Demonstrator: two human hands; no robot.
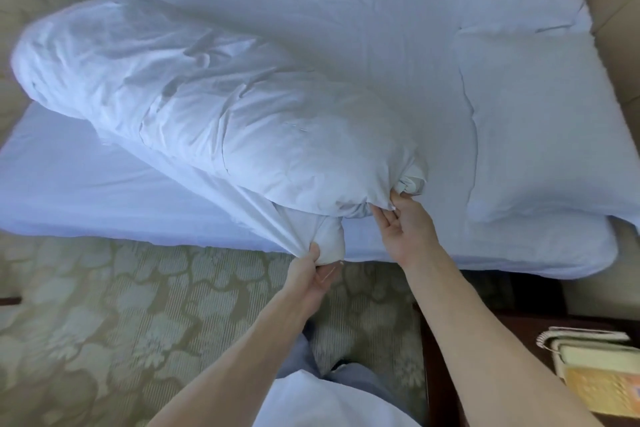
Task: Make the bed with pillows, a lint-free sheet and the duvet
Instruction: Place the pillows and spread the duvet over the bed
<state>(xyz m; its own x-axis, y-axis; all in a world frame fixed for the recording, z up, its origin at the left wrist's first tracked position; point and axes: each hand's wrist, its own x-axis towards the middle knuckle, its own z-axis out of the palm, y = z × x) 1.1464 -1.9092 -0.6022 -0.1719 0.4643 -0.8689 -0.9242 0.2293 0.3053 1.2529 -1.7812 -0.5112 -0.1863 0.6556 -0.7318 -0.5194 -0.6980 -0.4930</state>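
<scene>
patterned green carpet (138,305) runs along the near side of the bed (519,260). its sheet (311,10) is stretched flat, and two pillows (540,135) lie off to the right of the right hand's grip. the duvet (194,97) lies as a long roll, slanting away from both hands toward the far left, its near end just above them at the mattress edge.

the left hand (311,274) has a closed grip: thumb and curled fingers pinch a bunched corner of the cover that hangs over the edge. a taut fold runs from that grip up under the roll. the right hand (405,225) is palm up with fingers nearly straight, tips against the twisted end of the roll just right of the left grip. whether it pinches any cloth i cannot tell.

the step looks like finding the corners so the roll can be opened out. to do it well, the right hand should pinch the matching corner firmly, catching filling and cover together, not loose cover alone. both grips should then pull apart evenly and low over the sheet, so neither the pillows nor the sheet get dragged.
</scene>
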